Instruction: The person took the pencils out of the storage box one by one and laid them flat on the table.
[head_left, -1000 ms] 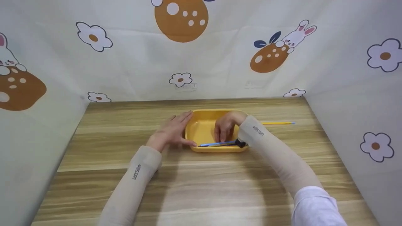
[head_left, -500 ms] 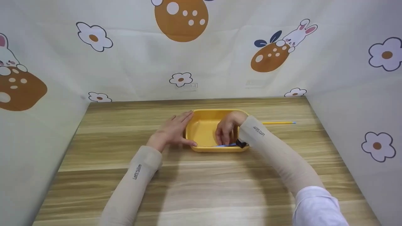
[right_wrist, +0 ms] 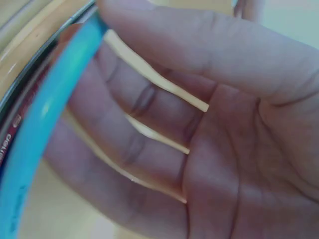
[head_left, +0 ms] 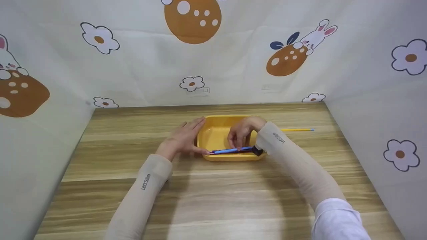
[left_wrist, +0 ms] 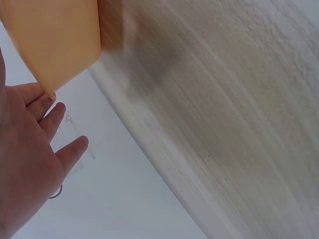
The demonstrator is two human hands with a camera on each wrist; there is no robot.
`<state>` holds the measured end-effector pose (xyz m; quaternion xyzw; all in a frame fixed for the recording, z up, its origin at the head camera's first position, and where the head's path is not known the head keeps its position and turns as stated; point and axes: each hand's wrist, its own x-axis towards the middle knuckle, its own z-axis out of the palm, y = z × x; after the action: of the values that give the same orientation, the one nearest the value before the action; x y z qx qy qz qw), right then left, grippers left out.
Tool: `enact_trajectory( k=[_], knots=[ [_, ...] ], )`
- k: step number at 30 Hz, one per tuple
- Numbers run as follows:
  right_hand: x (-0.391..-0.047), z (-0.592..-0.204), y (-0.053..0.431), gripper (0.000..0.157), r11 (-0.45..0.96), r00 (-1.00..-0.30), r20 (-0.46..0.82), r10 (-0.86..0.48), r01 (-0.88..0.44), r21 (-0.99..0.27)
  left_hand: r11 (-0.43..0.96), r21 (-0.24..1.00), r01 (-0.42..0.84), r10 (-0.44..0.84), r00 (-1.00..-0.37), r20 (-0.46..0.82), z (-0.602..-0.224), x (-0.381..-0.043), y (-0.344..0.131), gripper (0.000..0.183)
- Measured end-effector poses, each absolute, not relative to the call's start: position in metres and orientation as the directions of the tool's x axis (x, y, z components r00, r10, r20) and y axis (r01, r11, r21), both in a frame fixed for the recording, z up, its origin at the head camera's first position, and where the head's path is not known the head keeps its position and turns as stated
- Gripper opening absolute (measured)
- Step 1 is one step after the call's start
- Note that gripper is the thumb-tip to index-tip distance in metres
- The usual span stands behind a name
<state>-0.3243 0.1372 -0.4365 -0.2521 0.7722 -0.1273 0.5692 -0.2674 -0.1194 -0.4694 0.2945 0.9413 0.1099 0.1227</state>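
Observation:
A yellow rectangular tray [head_left: 230,159] stands on the table. My left hand [head_left: 181,138] spans its left side with extended fingers, fingertips at the far corner and thumb at the near one; the left wrist view shows the fingertips at a rim corner. Reaching inside the tray, my right hand [head_left: 242,133] pinches a light-blue pencil [head_left: 227,151] between thumb and fingers near the front wall. Close up in the right wrist view, a dark red pencil [right_wrist: 37,84] with pale lettering lies alongside the blue one. My right wrist hides the pencils' right ends.
A yellow pencil [head_left: 297,129] with a light-blue end lies on the wooden table [head_left: 227,200] to the tray's right, partly behind my right forearm. A small black block [head_left: 257,151] hangs under my right wrist. Patterned cloth walls [head_left: 233,60] enclose the table's back and sides.
My right fingers dipped toward the tray's front wall, covering much of the pencils, then rose slightly with the blue pencil now pinched and lifted a little. My left hand has stayed in place.

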Motion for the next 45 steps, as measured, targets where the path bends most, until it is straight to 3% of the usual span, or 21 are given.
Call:
enact_trajectory(
  k=[13,35,45],
  knots=[
    [-0.324,-0.408,0.162,0.013,0.696,-0.385,-0.589,-0.711,-0.267,-0.666,0.805,0.312,0.504,0.571,-0.801,-0.181,-0.467,-0.268,-0.119,0.125],
    [-0.310,-0.396,0.256,0.013,0.617,-0.569,-0.391,-0.724,-0.279,-0.736,0.813,0.288,0.507,0.567,-0.802,-0.190,-0.468,-0.268,-0.117,0.129],
    [-0.297,-0.403,0.307,0.017,0.678,-0.703,-0.374,-0.605,-0.209,-0.704,0.799,0.304,0.520,0.588,-0.782,-0.207,-0.466,-0.271,-0.120,0.137]
  ],
)
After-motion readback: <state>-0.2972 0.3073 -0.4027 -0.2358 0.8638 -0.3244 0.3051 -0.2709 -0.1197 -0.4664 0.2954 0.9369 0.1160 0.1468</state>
